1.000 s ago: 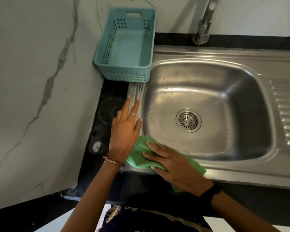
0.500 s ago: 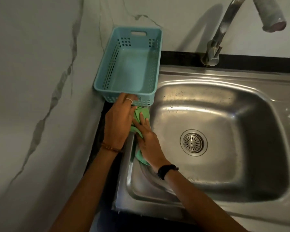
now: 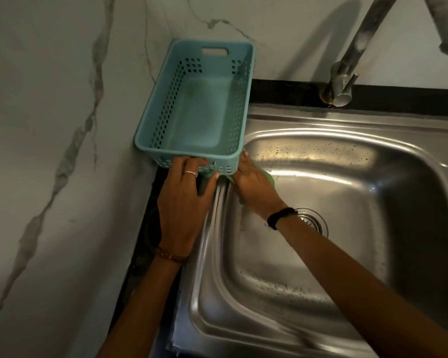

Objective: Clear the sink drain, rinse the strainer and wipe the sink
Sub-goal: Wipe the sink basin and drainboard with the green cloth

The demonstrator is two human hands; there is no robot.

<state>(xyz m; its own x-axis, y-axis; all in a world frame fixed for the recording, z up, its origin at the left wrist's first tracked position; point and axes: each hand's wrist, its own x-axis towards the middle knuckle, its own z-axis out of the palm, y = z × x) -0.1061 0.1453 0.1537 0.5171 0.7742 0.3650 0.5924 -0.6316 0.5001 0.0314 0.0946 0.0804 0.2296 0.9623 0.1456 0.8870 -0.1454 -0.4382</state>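
Observation:
The steel sink (image 3: 352, 202) fills the right half of the view, with water drops on its walls. Its drain strainer (image 3: 314, 223) sits in the basin floor, partly hidden behind my right wrist. My right hand (image 3: 254, 187) presses a green cloth (image 3: 270, 178) flat onto the sink's far left rim corner. Its fingertips reach under the corner of a blue basket (image 3: 197, 112). My left hand (image 3: 184, 200) lies on the left rim, with its fingers curled against the basket's front wall.
The tap (image 3: 347, 63) rises at the back right, its spout over the basin. A marble wall stands to the left and behind. A narrow black counter strip (image 3: 150, 228) runs between the wall and the sink.
Both hands moved from the sink's near left corner along the left rim to the far left corner. The cloth went with the right hand, and the left hand reached the basket.

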